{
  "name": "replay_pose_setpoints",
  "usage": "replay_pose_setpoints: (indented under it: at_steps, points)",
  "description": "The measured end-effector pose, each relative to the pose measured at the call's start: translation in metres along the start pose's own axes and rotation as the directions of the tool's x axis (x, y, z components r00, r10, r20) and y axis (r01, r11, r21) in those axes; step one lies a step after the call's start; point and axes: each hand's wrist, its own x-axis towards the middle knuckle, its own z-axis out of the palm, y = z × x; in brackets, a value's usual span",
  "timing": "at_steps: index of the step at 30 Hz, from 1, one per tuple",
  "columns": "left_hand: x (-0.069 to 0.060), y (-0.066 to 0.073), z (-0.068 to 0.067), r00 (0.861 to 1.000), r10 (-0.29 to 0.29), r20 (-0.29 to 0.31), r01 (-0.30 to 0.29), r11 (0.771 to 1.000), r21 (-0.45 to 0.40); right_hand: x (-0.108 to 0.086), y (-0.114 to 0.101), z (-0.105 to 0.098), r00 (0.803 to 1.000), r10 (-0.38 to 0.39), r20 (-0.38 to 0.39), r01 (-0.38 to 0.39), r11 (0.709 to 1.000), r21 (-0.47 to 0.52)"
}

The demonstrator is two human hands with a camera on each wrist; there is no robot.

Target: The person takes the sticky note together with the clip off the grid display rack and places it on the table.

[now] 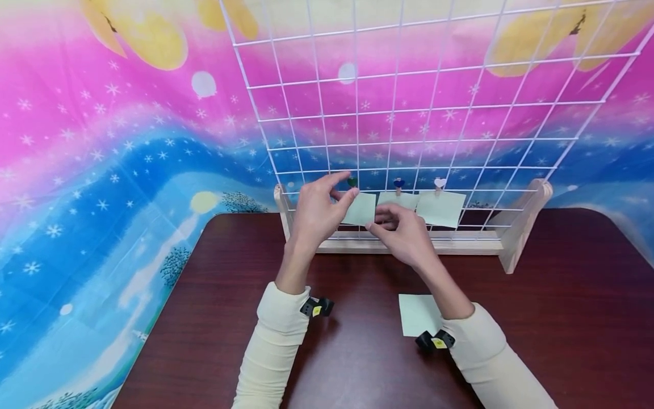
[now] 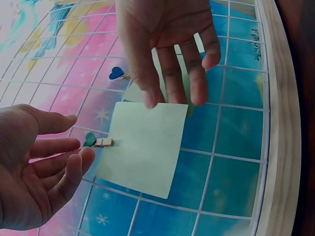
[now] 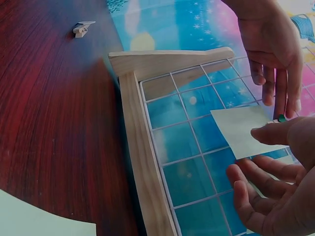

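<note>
In the head view, a pale green paper square (image 1: 361, 209) hangs on the white wire grid (image 1: 357, 142) under a green heart clip (image 1: 352, 182). My left hand (image 1: 321, 210) is at this clip; in the left wrist view its spread fingers (image 2: 74, 169) lie around the green heart (image 2: 90, 139), thumb apart. My right hand (image 1: 403, 233) is at the paper's right edge. The right wrist view has its thumb (image 3: 268, 133) by the paper (image 3: 241, 130), the other fingers loosely bent below; whether the thumb presses the paper I cannot tell.
Two more green squares hang to the right, under a blue heart clip (image 1: 399, 183) and a white heart clip (image 1: 440, 183). Another square (image 1: 419, 314) lies on the dark red table (image 1: 357, 352). A small clip (image 3: 80, 30) lies on the table. Wooden feet (image 1: 526, 221) hold the grid.
</note>
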Motion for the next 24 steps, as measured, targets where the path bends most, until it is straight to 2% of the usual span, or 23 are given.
replay_pose_setpoints:
  at_steps: [5,13,20,24]
  points:
    - [0.004,-0.001,0.007,1.0,0.02,0.001,-0.02,0.999,0.029,0.002,0.004,0.002,1.0,-0.012,-0.015,0.012,1.0,0.004]
    - [0.008,-0.004,0.011,0.99,0.089,-0.107,-0.082,0.994,0.071,0.007,0.01,0.009,0.996,-0.053,-0.065,0.054,0.998,0.013]
    - [0.008,-0.005,0.012,0.978,0.095,-0.183,-0.084,0.994,0.068,0.008,0.012,0.013,0.993,-0.045,-0.109,0.046,0.999,0.008]
    - [0.009,-0.005,0.013,0.976,0.102,-0.193,-0.089,0.993,0.074,0.009,0.011,0.014,0.992,-0.034,-0.124,0.035,0.999,0.004]
